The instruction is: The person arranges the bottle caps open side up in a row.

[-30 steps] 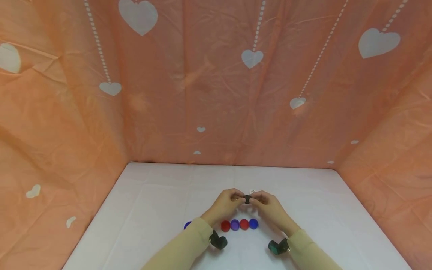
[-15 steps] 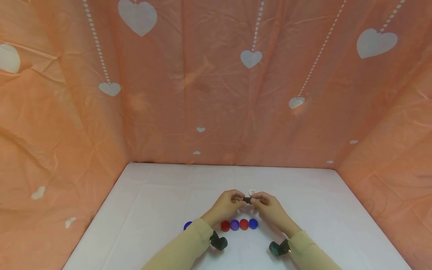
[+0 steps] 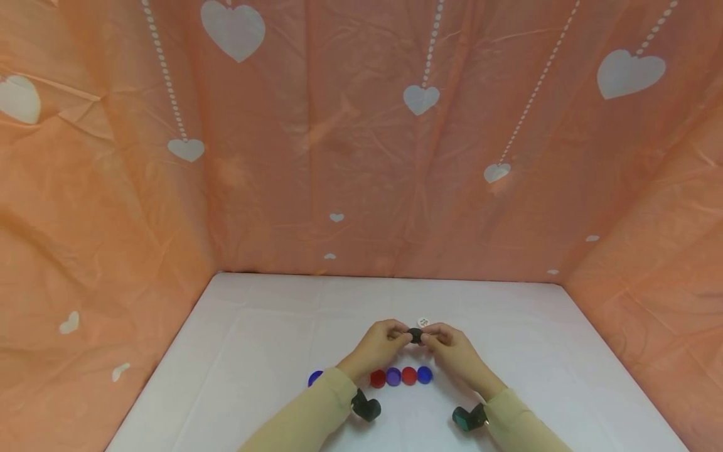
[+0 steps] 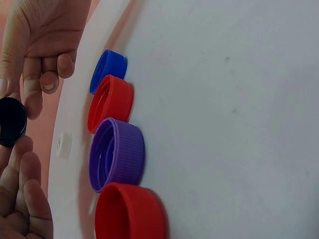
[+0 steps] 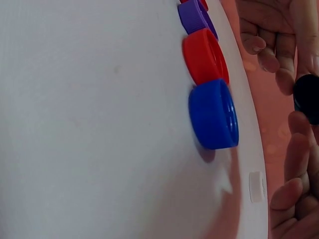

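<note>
Both hands meet over the middle of the table and hold a small black bottle cap (image 3: pixel 415 336) between them, above the surface. The left hand (image 3: pixel 377 345) pinches its left side with thumb and fingers; the right hand (image 3: pixel 452 351) pinches its right side. In the left wrist view the black cap (image 4: pixel 12 121) shows its round face between the fingertips of both hands. Nearer the person stands a row of caps on edge: red (image 3: pixel 378 378), purple (image 3: pixel 393 376), red (image 3: pixel 409 375) and blue (image 3: pixel 425 375).
A white cap (image 3: pixel 423 322) with a pattern lies just beyond the hands. Another blue cap (image 3: pixel 314 378) is partly hidden by the left sleeve (image 3: pixel 307 408). Orange cloth (image 3: pixel 361 157) with white hearts encloses the white table (image 3: pixel 271 326) at back and sides.
The black cap has tilted between the fingers, from nearly edge-on half a second ago to showing more of its face. Both hands have shifted very slightly toward the person; the row is unchanged.
</note>
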### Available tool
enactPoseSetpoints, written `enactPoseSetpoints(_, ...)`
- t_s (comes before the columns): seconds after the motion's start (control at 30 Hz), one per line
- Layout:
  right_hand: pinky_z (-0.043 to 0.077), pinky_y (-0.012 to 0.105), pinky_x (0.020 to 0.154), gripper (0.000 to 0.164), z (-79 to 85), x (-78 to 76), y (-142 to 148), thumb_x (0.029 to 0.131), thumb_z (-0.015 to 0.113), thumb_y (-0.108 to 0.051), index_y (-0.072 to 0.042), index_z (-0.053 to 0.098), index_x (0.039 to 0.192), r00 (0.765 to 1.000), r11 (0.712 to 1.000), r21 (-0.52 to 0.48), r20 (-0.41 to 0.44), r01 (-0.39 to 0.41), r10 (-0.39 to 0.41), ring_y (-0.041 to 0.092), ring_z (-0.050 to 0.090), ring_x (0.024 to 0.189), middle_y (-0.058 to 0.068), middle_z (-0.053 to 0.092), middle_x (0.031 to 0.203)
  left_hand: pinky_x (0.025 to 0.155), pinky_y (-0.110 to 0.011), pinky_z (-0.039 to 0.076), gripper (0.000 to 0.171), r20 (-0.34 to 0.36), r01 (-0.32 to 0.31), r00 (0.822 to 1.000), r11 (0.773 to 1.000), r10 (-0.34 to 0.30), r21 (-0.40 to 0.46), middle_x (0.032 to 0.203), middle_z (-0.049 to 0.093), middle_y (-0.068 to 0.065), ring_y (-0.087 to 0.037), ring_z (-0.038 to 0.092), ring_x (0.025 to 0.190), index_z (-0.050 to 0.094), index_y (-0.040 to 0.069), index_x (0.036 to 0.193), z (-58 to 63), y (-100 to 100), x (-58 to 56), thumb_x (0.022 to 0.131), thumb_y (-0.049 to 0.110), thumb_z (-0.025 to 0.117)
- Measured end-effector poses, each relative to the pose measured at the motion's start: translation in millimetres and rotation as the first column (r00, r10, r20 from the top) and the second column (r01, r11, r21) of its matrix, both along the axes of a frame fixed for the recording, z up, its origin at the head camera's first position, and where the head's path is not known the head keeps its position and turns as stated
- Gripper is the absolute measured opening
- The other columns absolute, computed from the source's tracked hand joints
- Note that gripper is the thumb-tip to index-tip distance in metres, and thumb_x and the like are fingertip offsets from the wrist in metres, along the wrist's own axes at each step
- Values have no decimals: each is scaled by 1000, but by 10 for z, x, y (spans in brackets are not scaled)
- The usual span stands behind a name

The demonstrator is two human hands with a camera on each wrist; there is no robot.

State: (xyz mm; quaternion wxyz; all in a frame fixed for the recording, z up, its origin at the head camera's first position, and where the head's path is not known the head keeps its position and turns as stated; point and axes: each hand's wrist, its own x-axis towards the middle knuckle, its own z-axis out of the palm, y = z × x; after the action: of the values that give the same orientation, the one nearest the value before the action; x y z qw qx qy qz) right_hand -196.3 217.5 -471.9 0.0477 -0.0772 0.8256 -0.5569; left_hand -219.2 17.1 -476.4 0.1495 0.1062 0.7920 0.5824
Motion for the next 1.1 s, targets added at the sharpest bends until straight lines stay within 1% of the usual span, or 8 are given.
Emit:
enactPoseSetpoints(0.1,50,33,76,26,-7,-8,0,96,61,-25,-4,63,111,1000,1000,-5,9,-2,2,31,62,93,11,70,101,73,-34,44,17,13,-1,1000,1000,1,-4,94,65,0,-17,55,85,68,21,101,14,-9,10,93,36,64)
enactPoseSetpoints(0.13,50,32,76,27,-56,-33,16,96,61,-27,-5,63,111,1000,1000,-6,11,-2,2,29,62,92,11,70,100,74,-34,44,17,11,1,1000,1000,-1,-8,95,65,0,-17,55,86,68,21,101,11,-10,13,93,36,64)
enactPoseSetpoints(0.17,49,32,76,28,-60,-34,16,96,61,-27,-4,63,112,1000,1000,-5,12,0,0,29,62,91,12,70,100,74,-34,44,17,14,2,1000,1000,-2,-10,95,64,0,-17,55,86,68,21,101,13,-13,16,93,36,64)
enactPoseSetpoints(0.33,49,31,74,27,-77,-38,8,95,62,-28,-6,64,110,1000,999,26,6,26,-26,27,62,87,12,70,98,73,-33,44,16,-12,9,1000,1000,-9,-14,94,64,0,-16,54,85,68,19,99,-2,-22,17,94,34,63)
enactPoseSetpoints(0.47,49,32,73,24,-73,-33,-5,95,62,-28,-7,66,108,999,998,54,2,42,-42,25,61,84,10,70,95,73,-32,44,15,-17,4,1000,1000,-4,-13,94,64,1,-16,54,85,68,19,99,-23,-24,9,94,33,63)
enactPoseSetpoints(0.77,48,32,74,24,-55,-11,-25,96,61,-29,-9,66,108,999,996,74,6,52,-52,24,60,84,7,69,94,77,-35,45,14,51,-14,999,1000,14,-3,95,65,1,-19,57,89,68,22,100,-10,-22,35,94,33,63)
enactPoseSetpoints(0.9,48,32,74,24,-57,-4,-25,96,62,-28,-8,66,108,999,997,67,3,46,-46,24,60,84,8,69,94,78,-36,44,13,49,-15,999,1000,15,-7,94,65,0,-19,56,89,67,22,101,5,-27,53,95,32,63)
enactPoseSetpoints(1.1,50,30,76,20,-70,-2,-24,96,61,-21,-7,63,111,999,998,58,-23,25,-23,25,63,87,8,69,96,74,-34,45,13,51,-14,999,1000,14,-5,95,64,-1,-19,56,86,66,23,104,7,-30,63,95,31,63)
